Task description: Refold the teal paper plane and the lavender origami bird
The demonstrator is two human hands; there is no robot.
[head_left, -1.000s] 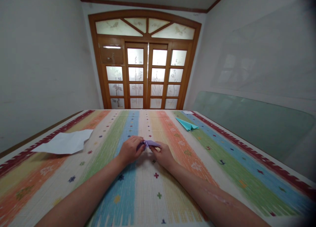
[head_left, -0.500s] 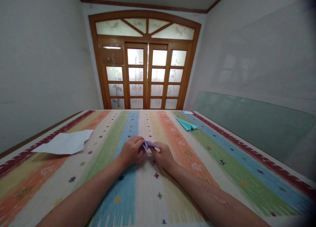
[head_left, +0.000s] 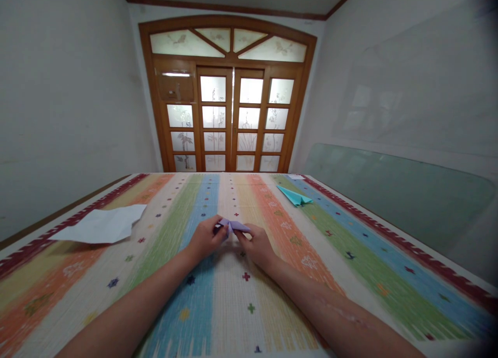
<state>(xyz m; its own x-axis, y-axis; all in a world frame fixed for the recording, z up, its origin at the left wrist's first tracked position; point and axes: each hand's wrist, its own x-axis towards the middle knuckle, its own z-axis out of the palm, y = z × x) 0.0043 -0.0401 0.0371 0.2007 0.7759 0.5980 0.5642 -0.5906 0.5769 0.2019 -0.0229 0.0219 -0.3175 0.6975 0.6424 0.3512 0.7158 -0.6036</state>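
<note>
A small folded piece of purple paper sits just above the striped mat, pinched from both sides. My left hand grips its left end with thumb and fingers. My right hand grips the right end, fingertips close to those of the left. Most of the paper is hidden behind my fingers; only a pointed flap shows between and above them.
A crumpled white sheet lies at the mat's left edge. A folded teal paper plane rests far right. A wooden glazed door stands behind the mat, and a glass pane leans along the right wall.
My fingers have shifted slightly on the purple paper, and its left flap now sticks up a little more. Hands stay in the same place.
</note>
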